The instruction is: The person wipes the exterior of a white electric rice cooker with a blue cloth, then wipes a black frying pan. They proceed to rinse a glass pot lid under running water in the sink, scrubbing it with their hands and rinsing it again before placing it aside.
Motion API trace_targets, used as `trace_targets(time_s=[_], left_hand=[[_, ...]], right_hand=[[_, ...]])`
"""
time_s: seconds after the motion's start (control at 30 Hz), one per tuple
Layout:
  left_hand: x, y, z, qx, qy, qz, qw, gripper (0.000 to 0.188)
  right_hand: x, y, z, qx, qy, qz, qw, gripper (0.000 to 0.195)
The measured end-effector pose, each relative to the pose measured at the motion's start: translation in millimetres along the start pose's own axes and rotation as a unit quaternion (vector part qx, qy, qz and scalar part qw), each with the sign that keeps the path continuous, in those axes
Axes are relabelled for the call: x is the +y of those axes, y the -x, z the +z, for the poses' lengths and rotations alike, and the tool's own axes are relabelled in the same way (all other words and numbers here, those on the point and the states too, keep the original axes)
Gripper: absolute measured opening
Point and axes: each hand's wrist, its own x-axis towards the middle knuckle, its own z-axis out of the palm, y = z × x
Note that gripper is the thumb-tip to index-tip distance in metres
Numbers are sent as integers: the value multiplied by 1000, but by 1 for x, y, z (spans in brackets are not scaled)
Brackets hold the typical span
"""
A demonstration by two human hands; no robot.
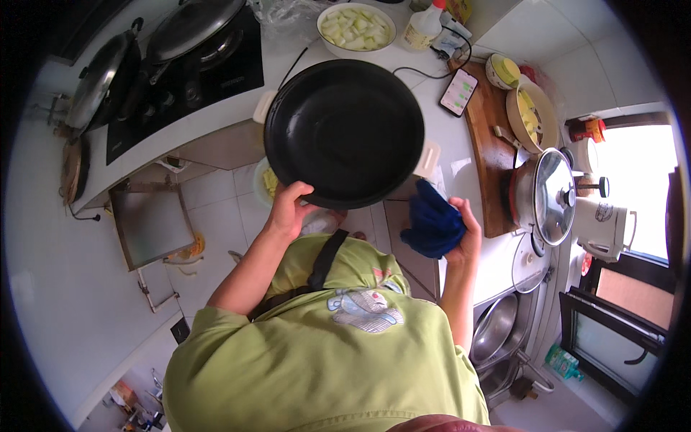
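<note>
A wide black non-stick pot with two cream side handles is held up in front of me, its inside facing me. My left hand grips its near rim, thumb on the inner edge and the fingers hidden beneath. The pot looks bare inside, with a few light reflections. In my right hand is a bunched dark blue cloth, just below the pot's right handle and apart from the pot's inner surface.
Behind the pot stands a bowl of cut pale vegetable beside a white bottle. A phone lies left of a wooden cutting board. Right are a lidded pot and sink; a gas hob is left.
</note>
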Motion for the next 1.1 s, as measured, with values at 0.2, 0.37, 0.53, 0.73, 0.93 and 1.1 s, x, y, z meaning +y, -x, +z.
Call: trace_targets(time_s=[0.2,0.37,0.53,0.73,0.93,1.1], left_hand=[[19,26,-2,58,24,35,997,44],[32,26,-7,52,40,51,997,54],[46,12,-31,37,61,57,996,55],[68,-3,-40,46,18,78,996,58],[83,-10,-27,63,28,87,994,62],[84,-21,-18,86,22,105,990,65]], right_hand=[[9,-58,58,-8,32,123,992,28],[11,-113,91,-71,31,182,980,37],[10,-165,130,-58,113,166,978,28],[14,-236,159,-13,217,179,960,25],[28,-300,183,-63,210,216,951,45],[35,-333,205,-80,217,228,946,55]])
